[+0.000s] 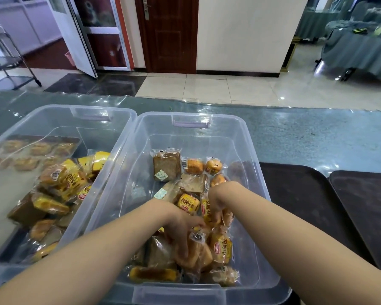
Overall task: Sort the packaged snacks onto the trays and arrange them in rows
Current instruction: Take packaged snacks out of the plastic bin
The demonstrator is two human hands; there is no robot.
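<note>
A clear plastic bin [246, 137] in front of me holds several packaged snacks: yellow-labelled small breads [187, 203], brown cake slices [166, 165] and round buns [213, 166]. Both my hands are down inside it. My left hand [182, 232] reaches into the pile, its fingers curled round a wrapped golden bun [198, 254]. My right hand [216, 205] grips a yellow-labelled bread pack [205, 209] near the bin's middle. Two dark brown trays [299, 194] [365, 205] lie bare to the right of the bin.
A second clear bin [59, 115] at the left holds more packaged snacks. Through its wall a tray of snacks in rows [37, 150] shows behind it. The table has a teal cover under clear plastic [306, 133]. Beyond the table edge lie a tiled floor, doors and a metal cart [7, 62].
</note>
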